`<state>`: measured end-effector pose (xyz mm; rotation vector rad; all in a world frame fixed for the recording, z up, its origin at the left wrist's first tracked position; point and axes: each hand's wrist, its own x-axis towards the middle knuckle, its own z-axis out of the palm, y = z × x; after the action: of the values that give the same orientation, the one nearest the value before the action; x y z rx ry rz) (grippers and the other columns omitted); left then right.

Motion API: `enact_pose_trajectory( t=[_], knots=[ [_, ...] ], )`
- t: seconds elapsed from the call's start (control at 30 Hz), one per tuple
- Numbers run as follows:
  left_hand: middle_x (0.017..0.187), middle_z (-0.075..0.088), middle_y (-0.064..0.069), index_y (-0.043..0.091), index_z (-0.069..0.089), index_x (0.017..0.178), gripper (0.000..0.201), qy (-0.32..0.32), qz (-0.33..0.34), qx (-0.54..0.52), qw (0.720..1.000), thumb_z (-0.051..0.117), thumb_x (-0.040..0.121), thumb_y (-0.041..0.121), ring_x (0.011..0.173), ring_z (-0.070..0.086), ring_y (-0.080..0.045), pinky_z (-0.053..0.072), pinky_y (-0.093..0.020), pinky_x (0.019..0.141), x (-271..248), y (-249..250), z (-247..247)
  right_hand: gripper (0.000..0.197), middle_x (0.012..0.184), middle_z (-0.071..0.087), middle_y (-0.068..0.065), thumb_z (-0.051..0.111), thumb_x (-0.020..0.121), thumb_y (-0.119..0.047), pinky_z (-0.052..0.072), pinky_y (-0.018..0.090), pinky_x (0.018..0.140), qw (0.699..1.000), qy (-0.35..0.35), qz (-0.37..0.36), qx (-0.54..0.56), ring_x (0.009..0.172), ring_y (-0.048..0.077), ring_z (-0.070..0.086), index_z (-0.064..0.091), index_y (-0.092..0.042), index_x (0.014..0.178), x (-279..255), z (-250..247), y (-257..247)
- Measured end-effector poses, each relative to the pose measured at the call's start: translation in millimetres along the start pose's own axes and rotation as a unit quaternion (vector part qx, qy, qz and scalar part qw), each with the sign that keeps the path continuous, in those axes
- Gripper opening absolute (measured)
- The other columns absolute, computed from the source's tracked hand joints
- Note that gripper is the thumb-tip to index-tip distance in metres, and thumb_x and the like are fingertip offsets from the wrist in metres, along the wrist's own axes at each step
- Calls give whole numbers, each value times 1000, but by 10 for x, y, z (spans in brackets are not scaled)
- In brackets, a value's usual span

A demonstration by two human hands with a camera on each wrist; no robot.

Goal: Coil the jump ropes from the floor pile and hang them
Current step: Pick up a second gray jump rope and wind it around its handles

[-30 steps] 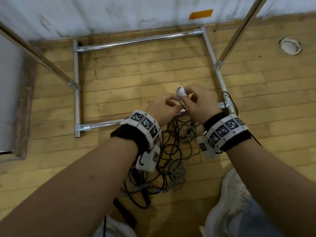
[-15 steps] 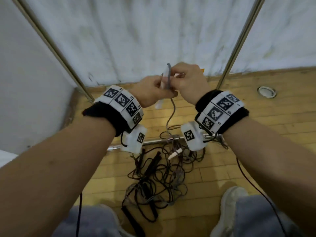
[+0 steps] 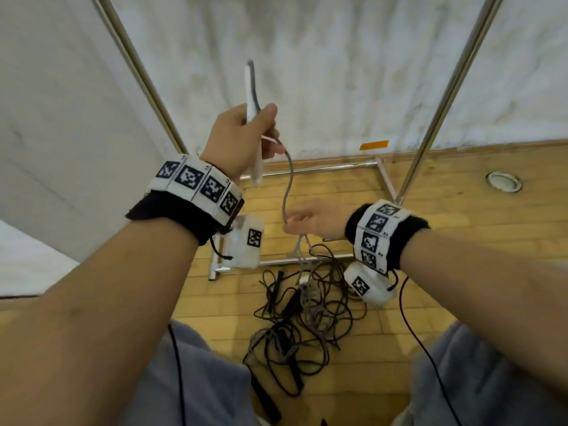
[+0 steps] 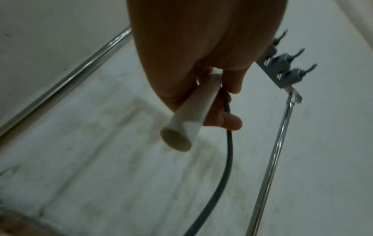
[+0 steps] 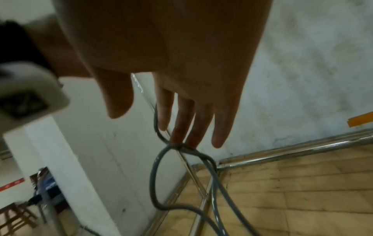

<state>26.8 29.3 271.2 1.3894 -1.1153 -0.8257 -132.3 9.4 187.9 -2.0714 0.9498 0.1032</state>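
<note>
1. The left hand (image 3: 242,139) grips a white rope handle (image 3: 252,124), raised before the wall.
2. The right hand (image 3: 310,221), fingers straight, holds nothing; the grey cord (image 3: 287,192) seemingly drapes over its fingertips (image 5: 179,135).
3. The rope pile (image 3: 307,318) lies tangled on the floor; nothing is coiled, and the hooks (image 4: 286,70) are bare.

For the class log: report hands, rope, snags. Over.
Left hand grips white handles. Right hand open, fingers under grey rope. Rope knotted, trailing into floor pile.

Smooth white plastic handle (image 4: 182,121) — shiny metal rack (image 3: 313,170) (chrome-like) — matt wooden floor (image 3: 461,241).
</note>
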Motion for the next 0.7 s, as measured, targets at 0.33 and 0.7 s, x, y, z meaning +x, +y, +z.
enact_pose_trajectory(
  t=[0.33,0.7],
  knots=[
    [73,58,1,14,62,96,26,10,-100,176,979,70,83,35,53,51,-12,51,-30,58,-74,-291,9,17,68,53,-11,46,97,-25,39,23,58,989,141,-11,37,64,7,49,62,-25,93,-124,12,144],
    [59,60,11,20,68,78,11,-218,-49,277,935,64,88,23,46,48,-2,42,-18,50,-198,-182,253,34,55,52,-4,49,96,-21,43,28,58,959,242,-75,130,50,10,48,55,-21,62,-291,-377,46]
  ],
)
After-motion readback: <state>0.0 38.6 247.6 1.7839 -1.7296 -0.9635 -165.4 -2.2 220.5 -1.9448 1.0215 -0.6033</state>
